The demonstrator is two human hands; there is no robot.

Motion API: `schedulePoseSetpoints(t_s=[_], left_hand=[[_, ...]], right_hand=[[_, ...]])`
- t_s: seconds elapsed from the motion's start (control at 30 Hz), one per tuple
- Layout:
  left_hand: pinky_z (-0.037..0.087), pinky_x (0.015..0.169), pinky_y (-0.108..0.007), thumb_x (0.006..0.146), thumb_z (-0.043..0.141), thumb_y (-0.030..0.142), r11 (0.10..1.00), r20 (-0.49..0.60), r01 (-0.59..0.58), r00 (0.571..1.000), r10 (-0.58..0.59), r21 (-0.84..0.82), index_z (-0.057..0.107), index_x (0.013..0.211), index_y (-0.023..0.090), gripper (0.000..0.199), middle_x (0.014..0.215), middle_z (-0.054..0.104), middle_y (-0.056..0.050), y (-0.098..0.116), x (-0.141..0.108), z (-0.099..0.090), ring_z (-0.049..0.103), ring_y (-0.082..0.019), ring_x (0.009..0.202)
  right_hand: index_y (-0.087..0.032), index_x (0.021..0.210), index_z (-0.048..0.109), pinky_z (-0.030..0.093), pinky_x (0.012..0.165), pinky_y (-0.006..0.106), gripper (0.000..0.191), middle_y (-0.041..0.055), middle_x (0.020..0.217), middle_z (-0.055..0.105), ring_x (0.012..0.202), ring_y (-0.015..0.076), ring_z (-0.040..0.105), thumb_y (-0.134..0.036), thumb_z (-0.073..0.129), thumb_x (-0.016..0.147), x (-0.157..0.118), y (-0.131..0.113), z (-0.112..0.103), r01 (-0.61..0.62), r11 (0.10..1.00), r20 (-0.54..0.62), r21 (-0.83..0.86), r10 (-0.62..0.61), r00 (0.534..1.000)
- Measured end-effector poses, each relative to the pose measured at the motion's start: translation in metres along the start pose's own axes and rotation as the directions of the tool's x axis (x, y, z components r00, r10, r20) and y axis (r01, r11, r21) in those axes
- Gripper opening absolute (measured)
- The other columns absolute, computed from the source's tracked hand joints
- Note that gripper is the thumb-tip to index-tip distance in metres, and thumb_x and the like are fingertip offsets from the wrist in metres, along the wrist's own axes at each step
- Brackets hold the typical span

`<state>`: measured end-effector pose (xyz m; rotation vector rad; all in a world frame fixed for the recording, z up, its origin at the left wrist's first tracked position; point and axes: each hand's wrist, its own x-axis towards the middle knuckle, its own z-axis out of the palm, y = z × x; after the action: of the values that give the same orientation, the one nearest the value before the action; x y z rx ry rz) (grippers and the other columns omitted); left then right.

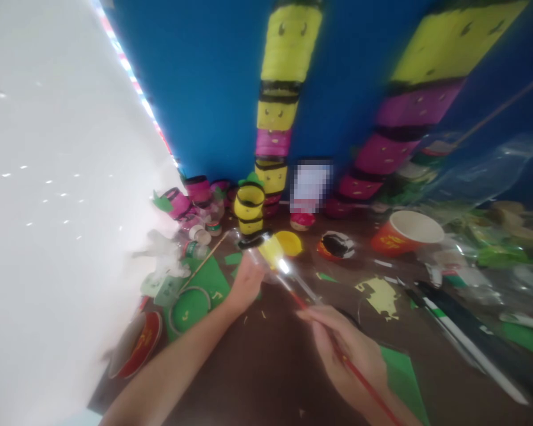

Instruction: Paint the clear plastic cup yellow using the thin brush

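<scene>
My left hand [247, 278] is closed round a clear plastic bottle piece with a black band [254, 238] and a patch of yellow paint, tilted above the table. My right hand [344, 355] grips a paintbrush [302, 303] by its red handle. The brush's metal collar and tip reach up to the yellow side of the piece; blur hides whether the bristles touch it. Just behind stand a yellow paint lid [288, 243] and a small red cup of black paint [336, 245]. A yellow, black-banded container [249, 207] stands beyond my left hand.
Stacked yellow and pink containers with drawn faces [273, 142] rise against the blue wall. At right are a red paper cup [406, 232], cut yellow paper [379, 297] and a white-and-green pen-like stick [475, 349]. Green paper and a tape ring [171, 313] lie left.
</scene>
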<state>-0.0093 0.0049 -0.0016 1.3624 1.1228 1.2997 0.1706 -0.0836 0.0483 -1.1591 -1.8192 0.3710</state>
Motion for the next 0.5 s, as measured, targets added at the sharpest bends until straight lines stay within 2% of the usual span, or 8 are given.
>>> schedulePoseSetpoints(t_s=[0.17, 0.33, 0.5], left_hand=[[0.034, 0.102, -0.042, 0.08, 0.048, 0.055, 0.998, 0.067, -0.055, 0.996, 0.055, 0.004, 0.053, 0.113, 0.018, 0.051, 0.115, 0.059, -0.01, -0.0015, 0.0014, 0.0004, 0.052, -0.024, 0.111], [0.033, 0.102, -0.043, 0.078, 0.053, 0.053, 0.993, 0.128, -0.121, 0.985, 0.119, 0.01, 0.054, 0.112, 0.017, 0.05, 0.113, 0.059, -0.011, -0.0086, 0.0018, 0.0006, 0.053, -0.024, 0.108], [0.036, 0.1, -0.042, 0.075, 0.057, 0.05, 0.994, 0.155, -0.105, 0.983, 0.102, 0.016, 0.052, 0.116, 0.019, 0.051, 0.115, 0.057, -0.01, -0.0069, 0.0012, 0.0007, 0.052, -0.024, 0.11]], right_hand=[[-0.021, 0.101, 0.057, 0.054, 0.08, 0.02, 0.025, 0.0017, 0.09, 0.069, 0.087, 0.0113, 0.066, -0.009, 0.044, 0.083, 0.0015, -0.005, -0.008, 0.082, 0.996, -0.031, 0.023, -0.081, 0.996], [-0.023, 0.1, 0.056, 0.056, 0.08, 0.022, 0.023, 0.0015, 0.09, 0.07, 0.087, 0.0125, 0.067, -0.013, 0.044, 0.084, 0.0035, -0.0067, -0.0065, 0.048, 0.998, -0.029, -0.047, -0.049, 0.998], [-0.023, 0.101, 0.056, 0.057, 0.078, 0.023, 0.021, 0.002, 0.089, 0.07, 0.084, 0.0136, 0.068, -0.018, 0.043, 0.086, 0.004, -0.0076, -0.0046, 0.037, 0.997, -0.039, -0.061, -0.04, 0.998]])
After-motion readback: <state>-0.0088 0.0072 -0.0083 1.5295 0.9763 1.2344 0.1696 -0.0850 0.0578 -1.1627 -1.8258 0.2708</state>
